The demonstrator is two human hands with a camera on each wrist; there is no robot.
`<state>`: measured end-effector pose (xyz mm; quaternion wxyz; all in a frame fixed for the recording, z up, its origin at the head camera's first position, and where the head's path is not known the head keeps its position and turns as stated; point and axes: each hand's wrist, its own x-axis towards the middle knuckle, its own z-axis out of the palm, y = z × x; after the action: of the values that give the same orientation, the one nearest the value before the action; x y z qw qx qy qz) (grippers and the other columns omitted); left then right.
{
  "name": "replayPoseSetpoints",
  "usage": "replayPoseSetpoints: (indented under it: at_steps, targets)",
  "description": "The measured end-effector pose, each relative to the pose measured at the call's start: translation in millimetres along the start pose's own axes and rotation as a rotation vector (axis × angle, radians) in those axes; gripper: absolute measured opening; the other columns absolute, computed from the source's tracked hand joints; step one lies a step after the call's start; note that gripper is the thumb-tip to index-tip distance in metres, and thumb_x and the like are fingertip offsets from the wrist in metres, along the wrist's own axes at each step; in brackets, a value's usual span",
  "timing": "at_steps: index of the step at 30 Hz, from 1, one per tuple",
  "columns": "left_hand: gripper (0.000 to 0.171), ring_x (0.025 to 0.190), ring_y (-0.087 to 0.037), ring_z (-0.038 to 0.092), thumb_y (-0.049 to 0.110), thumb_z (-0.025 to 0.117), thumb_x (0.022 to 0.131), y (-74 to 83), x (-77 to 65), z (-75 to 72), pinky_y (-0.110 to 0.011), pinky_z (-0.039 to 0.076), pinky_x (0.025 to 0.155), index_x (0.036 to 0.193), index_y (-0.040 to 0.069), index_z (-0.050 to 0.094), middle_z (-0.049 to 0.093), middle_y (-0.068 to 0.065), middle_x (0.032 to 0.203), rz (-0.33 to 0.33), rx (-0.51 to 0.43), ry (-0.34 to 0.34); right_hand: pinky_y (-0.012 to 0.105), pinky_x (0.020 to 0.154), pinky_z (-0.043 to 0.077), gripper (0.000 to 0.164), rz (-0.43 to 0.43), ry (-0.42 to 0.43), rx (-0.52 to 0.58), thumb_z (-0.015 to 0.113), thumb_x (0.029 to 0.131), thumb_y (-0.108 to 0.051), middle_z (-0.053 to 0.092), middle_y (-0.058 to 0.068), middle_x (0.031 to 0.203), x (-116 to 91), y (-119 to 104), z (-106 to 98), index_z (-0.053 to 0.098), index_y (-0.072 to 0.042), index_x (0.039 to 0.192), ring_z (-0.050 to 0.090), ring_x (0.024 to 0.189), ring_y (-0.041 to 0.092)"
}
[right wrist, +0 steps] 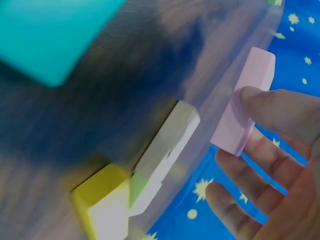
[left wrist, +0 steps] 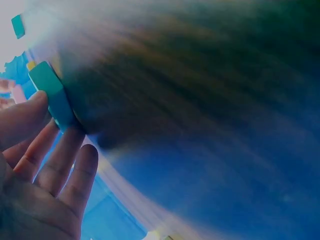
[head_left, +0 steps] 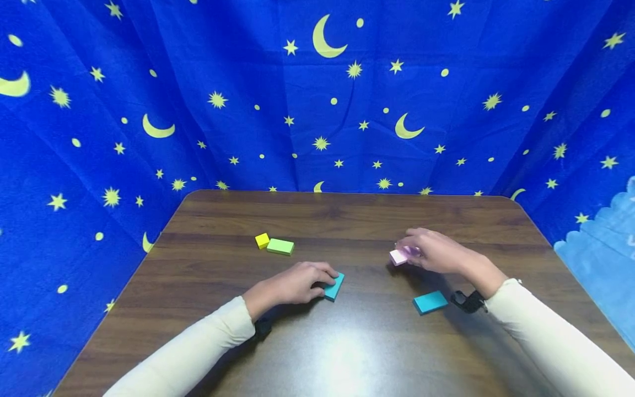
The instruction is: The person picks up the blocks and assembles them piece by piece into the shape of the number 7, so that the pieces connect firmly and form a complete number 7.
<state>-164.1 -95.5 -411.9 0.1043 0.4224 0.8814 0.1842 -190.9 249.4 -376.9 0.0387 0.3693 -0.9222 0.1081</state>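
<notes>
**Two pale sleeves (head_left: 181,347) at our near edge**

Closest to us, the sleeves slant in from the bottom corners of the head view, with a dark wrist device (head_left: 467,301) just below the right wrist. Beyond the cuffs we see the two hands at work over a brown wood-grain tabletop (head_left: 238,215).

The left hand (head_left: 297,283) is grasping a turquoise block (head_left: 335,288) near the middle of the tabletop. From the left wrist view we can make out the thumb against one side of it and fingers against the other. We cannot tell whether this block touches the wood.

The right hand (head_left: 436,251) has a pink block (head_left: 398,257) pinched between thumb and fingers, farther from us and to the right of the turquoise one. A shadow falls under it.

Nearer us than the right hand, a second turquoise block (head_left: 430,302) lies flat, just beside the dark wrist device. Well apart, on the far left part of the tabletop, a yellow block (head_left: 262,240) sits close against a lime-green block (head_left: 280,246), lying flat.

In the right wrist view we find a whitish block (right wrist: 167,145) with a greenish end, next to a glaring yellow piece (right wrist: 102,200); we cannot say if these are that far-left pair.

Behind everything hangs a blue cloth (head_left: 268,55) patterned with yellow moons and stars.
</notes>
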Motion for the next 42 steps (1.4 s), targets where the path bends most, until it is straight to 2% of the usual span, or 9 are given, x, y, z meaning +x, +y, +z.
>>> replayPoseSetpoints:
  at_steps: [10, 17, 22, 31, 33, 36, 37, 39, 42]
  targets:
    - [0.030, 0.128, -0.021, 0.059, 0.010, 0.067, 0.094, -0.2, 1.7, -0.2, -0.038, 0.049, 0.107, 0.123, 0.008, 0.071, 0.063, 0.000, 0.135, 0.000, 0.003, -0.016, 0.037, 0.073, 0.054, 0.024, -0.024, -0.077, -0.003, 0.073, 0.085, -0.008, 0.066, 0.004, 0.095, 38.4, -13.8, 7.7, 0.074, -0.009, 0.109, 0.062, 0.084, 0.017]
    - [0.031, 0.130, -0.021, 0.057, 0.010, 0.066, 0.094, 0.1, 3.8, -2.5, -0.039, 0.047, 0.109, 0.125, 0.009, 0.069, 0.062, 0.000, 0.136, -0.016, -0.009, -0.033, 0.031, 0.070, 0.052, 0.023, -0.068, -0.094, -0.002, 0.072, 0.087, -0.006, 0.066, 0.004, 0.094, 51.4, -16.8, 13.9, 0.075, -0.009, 0.109, 0.058, 0.079, 0.013]
    - [0.031, 0.130, -0.021, 0.057, 0.011, 0.066, 0.094, 0.7, 3.4, -2.0, -0.039, 0.047, 0.109, 0.125, 0.009, 0.069, 0.062, 0.000, 0.137, -0.015, -0.004, -0.025, 0.031, 0.070, 0.052, 0.025, -0.047, -0.117, 0.020, 0.071, 0.087, -0.006, 0.066, 0.004, 0.094, 58.5, -17.6, 18.0, 0.075, -0.010, 0.112, 0.058, 0.079, 0.014]
    - [0.030, 0.128, -0.020, 0.059, 0.011, 0.068, 0.093, 5.9, 5.4, 2.6, -0.036, 0.050, 0.106, 0.123, 0.011, 0.071, 0.062, 0.001, 0.136, 0.003, 0.042, -0.017, 0.043, 0.082, 0.058, 0.028, -0.024, -0.196, 0.058, 0.067, 0.092, -0.007, 0.071, 0.012, 0.114, 70.5, -24.7, 28.8, 0.073, -0.012, 0.119, 0.068, 0.095, 0.025]
    - [0.030, 0.128, -0.020, 0.059, 0.011, 0.068, 0.093, 6.9, 5.3, 2.9, -0.037, 0.050, 0.106, 0.122, 0.011, 0.071, 0.062, 0.000, 0.137, 0.008, 0.030, -0.017, 0.047, 0.089, 0.057, 0.029, -0.024, -0.199, 0.070, 0.066, 0.092, -0.006, 0.072, 0.012, 0.118, 72.0, -28.0, 29.1, 0.073, -0.011, 0.119, 0.068, 0.107, 0.032]
    - [0.029, 0.128, -0.020, 0.059, 0.011, 0.068, 0.093, 6.6, 5.3, 3.1, -0.037, 0.049, 0.107, 0.121, 0.011, 0.072, 0.062, 0.000, 0.137, 0.014, 0.013, -0.006, 0.045, 0.089, 0.057, 0.028, -0.046, -0.190, 0.078, 0.066, 0.091, -0.005, 0.073, 0.010, 0.116, 75.4, -31.4, 30.6, 0.073, -0.011, 0.118, 0.067, 0.108, 0.031]
    - [0.029, 0.128, -0.020, 0.059, 0.011, 0.068, 0.093, 6.3, 5.3, 3.3, -0.037, 0.049, 0.107, 0.121, 0.011, 0.072, 0.062, 0.000, 0.137, 0.015, 0.009, -0.001, 0.047, 0.093, 0.056, 0.028, -0.046, -0.191, 0.076, 0.066, 0.091, -0.005, 0.074, 0.009, 0.118, 76.4, -32.8, 31.1, 0.073, -0.011, 0.118, 0.066, 0.114, 0.033]
    - [0.028, 0.129, -0.020, 0.059, 0.012, 0.068, 0.093, 5.6, 5.3, 3.9, -0.037, 0.049, 0.107, 0.121, 0.012, 0.072, 0.062, 0.000, 0.137, 0.015, 0.006, 0.003, 0.043, 0.087, 0.057, 0.028, -0.071, -0.189, 0.068, 0.067, 0.089, -0.004, 0.074, 0.008, 0.112, 78.9, -34.9, 33.9, 0.075, -0.012, 0.115, 0.067, 0.105, 0.028]
    - [0.029, 0.130, -0.020, 0.058, 0.013, 0.068, 0.093, 5.0, 5.3, 5.0, -0.037, 0.049, 0.107, 0.122, 0.013, 0.072, 0.062, 0.001, 0.138, 0.011, 0.003, -0.001, 0.045, 0.090, 0.057, 0.027, -0.106, -0.196, 0.066, 0.067, 0.089, -0.003, 0.075, 0.006, 0.112, 81.7, -39.6, 39.5, 0.075, -0.013, 0.113, 0.066, 0.109, 0.029]
